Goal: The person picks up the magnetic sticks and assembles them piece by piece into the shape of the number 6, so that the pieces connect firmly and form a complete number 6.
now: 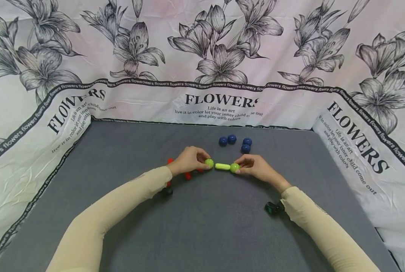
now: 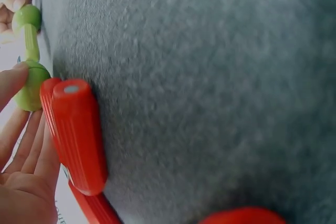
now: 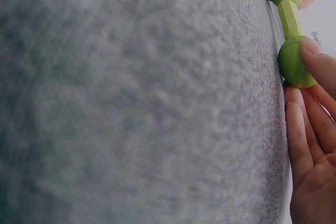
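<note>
My left hand [image 1: 190, 159] pinches a green ball [image 1: 209, 163] between thumb and fingers. To its right, my right hand [image 1: 257, 166] pinches a second green ball [image 1: 234, 167]. A short ribbed yellow-green rod [image 1: 222, 166] lies in line between the two balls, its right end against the right-hand ball. A narrow gap shows between its other end and the left-hand ball in the head view. Several red ribbed rods [image 2: 80, 135] lie close beside my left hand, partly hidden by the hand and sleeve in the head view.
Several dark blue balls [image 1: 232, 139] sit on the grey table [image 1: 202, 226] beyond my hands. Each wrist carries a small black camera [image 1: 274, 208] under the sleeve. Flower-printed cloth [image 1: 138, 102] walls the table's back and sides.
</note>
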`<state>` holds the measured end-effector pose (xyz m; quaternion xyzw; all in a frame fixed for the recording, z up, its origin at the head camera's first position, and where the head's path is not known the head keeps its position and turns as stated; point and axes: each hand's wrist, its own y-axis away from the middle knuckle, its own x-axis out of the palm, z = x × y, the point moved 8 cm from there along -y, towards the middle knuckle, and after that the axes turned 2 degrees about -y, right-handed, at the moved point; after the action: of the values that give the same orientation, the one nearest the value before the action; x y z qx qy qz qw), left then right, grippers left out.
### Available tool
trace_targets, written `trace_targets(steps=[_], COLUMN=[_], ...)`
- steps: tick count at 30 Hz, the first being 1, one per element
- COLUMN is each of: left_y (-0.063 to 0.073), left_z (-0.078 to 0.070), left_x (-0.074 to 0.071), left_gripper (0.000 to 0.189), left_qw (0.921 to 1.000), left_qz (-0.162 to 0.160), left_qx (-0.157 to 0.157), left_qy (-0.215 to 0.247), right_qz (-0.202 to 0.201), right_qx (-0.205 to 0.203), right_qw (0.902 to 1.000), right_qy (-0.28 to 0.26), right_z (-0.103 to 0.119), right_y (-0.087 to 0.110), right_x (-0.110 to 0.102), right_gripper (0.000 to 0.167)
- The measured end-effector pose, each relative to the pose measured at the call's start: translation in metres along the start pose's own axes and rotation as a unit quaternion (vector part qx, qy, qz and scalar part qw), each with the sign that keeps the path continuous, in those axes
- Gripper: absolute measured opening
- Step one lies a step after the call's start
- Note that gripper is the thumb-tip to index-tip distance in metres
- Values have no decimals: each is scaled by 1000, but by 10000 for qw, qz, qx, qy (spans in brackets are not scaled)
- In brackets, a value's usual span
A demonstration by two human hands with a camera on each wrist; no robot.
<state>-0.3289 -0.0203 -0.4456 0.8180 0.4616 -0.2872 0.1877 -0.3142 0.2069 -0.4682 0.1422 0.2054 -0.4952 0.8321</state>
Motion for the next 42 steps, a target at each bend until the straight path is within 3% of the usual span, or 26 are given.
trace_targets(steps=[6,13,25,33,39,42], left_y=[-1,-1,1,14,37,51], left_z=[-5,-3,-3,-2,4,12], left_x=[7,9,4,-23,-49,-59], left_gripper=[32,33,38,43,40,39], left_qw=[9998,9996,9994,9998,9961,9924], left_qz=[122,207,310,-61,-786,-1129], left_qx=[170,144,130,18,-144,-367], left_qy=[-38,-87,-74,192,363,324], right_qz=[51,83,82,111,99,102], right_qx=[-2,-2,17,-16,-35,-58], right_qw=[10000,10000,10000,9999,9999,9999], right_qy=[-39,-23,-40,-86,-109,-117], right_z=[1,0,-3,-2,-1,0], right_y=[0,0,-1,1,1,1], right_x=[0,0,-1,0,0,0], right_gripper=[30,31,31,31,32,32])
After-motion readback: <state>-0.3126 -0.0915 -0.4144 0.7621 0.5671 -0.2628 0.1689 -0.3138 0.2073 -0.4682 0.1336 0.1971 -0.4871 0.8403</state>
